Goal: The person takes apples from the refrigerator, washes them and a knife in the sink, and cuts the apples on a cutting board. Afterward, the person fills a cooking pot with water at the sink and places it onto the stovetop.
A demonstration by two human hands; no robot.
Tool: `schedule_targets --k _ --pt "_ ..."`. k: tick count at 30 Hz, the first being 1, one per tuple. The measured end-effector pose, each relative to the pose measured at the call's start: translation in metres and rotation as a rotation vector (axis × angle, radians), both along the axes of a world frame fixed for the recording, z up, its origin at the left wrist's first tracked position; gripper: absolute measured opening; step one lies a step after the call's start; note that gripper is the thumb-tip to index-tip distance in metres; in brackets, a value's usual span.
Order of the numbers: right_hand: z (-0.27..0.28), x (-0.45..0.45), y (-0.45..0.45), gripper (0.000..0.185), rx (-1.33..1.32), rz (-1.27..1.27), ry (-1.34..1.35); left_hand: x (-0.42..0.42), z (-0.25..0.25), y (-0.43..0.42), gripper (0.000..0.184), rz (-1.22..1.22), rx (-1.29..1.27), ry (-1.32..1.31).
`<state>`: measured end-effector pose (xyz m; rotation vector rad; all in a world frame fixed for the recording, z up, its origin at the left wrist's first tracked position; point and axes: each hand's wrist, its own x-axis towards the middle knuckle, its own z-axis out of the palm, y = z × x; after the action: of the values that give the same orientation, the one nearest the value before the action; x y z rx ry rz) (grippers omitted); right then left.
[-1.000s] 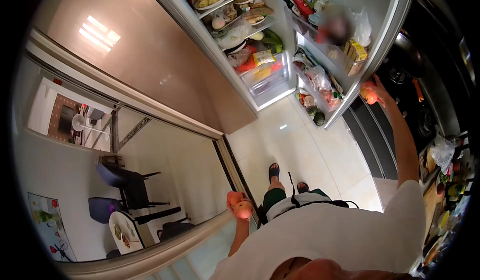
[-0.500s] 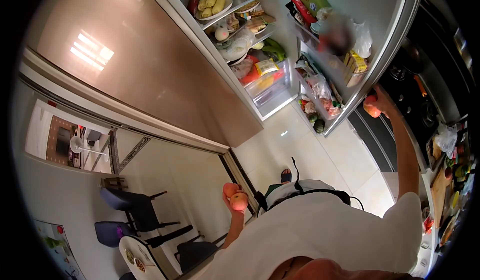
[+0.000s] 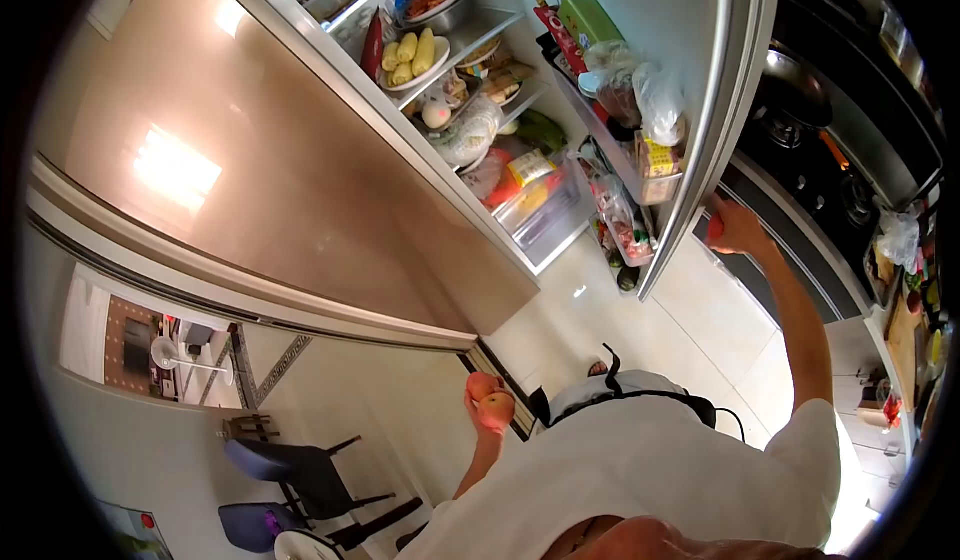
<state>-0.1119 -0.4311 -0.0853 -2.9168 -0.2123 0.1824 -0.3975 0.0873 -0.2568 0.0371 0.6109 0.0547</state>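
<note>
My left hand (image 3: 477, 410) holds two round reddish fruits (image 3: 495, 411) side by side, low and left of my body. Out to the right, my right hand (image 3: 738, 228) is wrapped round another reddish fruit (image 3: 715, 229), mostly hidden by the fingers and close to the outer edge of the open fridge door (image 3: 712, 90). The fridge (image 3: 500, 35) stands open in front of me, with corn cobs (image 3: 411, 58) on a plate, a white round item, bagged food and green vegetables on its shelves.
Door shelves hold a green box (image 3: 589, 20), plastic bags and a yellow carton (image 3: 659, 159). On the right are a black stove (image 3: 800, 175) with a pan (image 3: 795, 88) and a cluttered counter. Chairs (image 3: 315, 482) stand beyond the doorway at lower left.
The fridge door has swung partly inward, narrowing its opening. My right hand has moved lower and left with its fruit. My left hand still holds its two fruits. The view has shifted.
</note>
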Motion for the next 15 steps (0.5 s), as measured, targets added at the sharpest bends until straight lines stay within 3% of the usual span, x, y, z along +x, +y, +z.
schedule_targets --k 6,9,15 --pt "0.027 -0.015 0.036 0.077 0.012 0.004 0.065 0.010 0.015 0.008 0.069 -0.044 -0.135 -0.036" --pt "0.038 -0.023 0.047 0.082 -0.011 0.016 0.031 0.008 0.010 0.012 0.070 -0.050 0.042 -0.015" --pt "0.036 -0.026 0.055 0.081 0.023 0.112 -0.096 0.000 0.016 0.017 0.071 -0.082 0.149 0.015"
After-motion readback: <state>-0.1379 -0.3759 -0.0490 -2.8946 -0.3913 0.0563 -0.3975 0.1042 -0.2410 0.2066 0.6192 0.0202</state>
